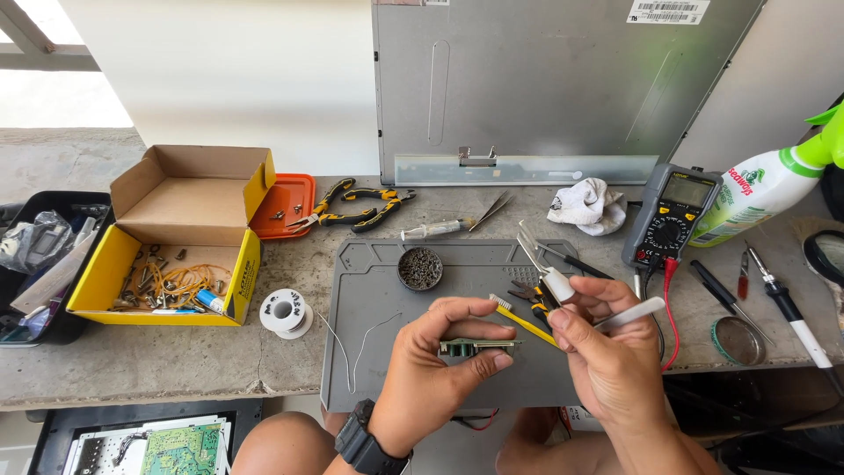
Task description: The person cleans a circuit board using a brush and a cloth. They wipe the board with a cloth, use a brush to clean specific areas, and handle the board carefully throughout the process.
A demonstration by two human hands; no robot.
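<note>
My left hand (435,369) pinches a small green circuit board (475,347) by its edges, holding it above the grey work mat (369,281). My right hand (607,352) grips a white-handled tool (635,313) beside the board. A yellow-handled brush (520,319) and orange-handled cutters (532,299) lie on the mat just behind my fingers. A black watch sits on my left wrist.
A round tin of screws (420,268), a solder spool (286,312), a yellow box of parts (176,237), pliers (360,209), a multimeter (673,215), a white rag (589,207), a spray bottle (765,189), a soldering iron (791,312) and a grey metal panel (545,88).
</note>
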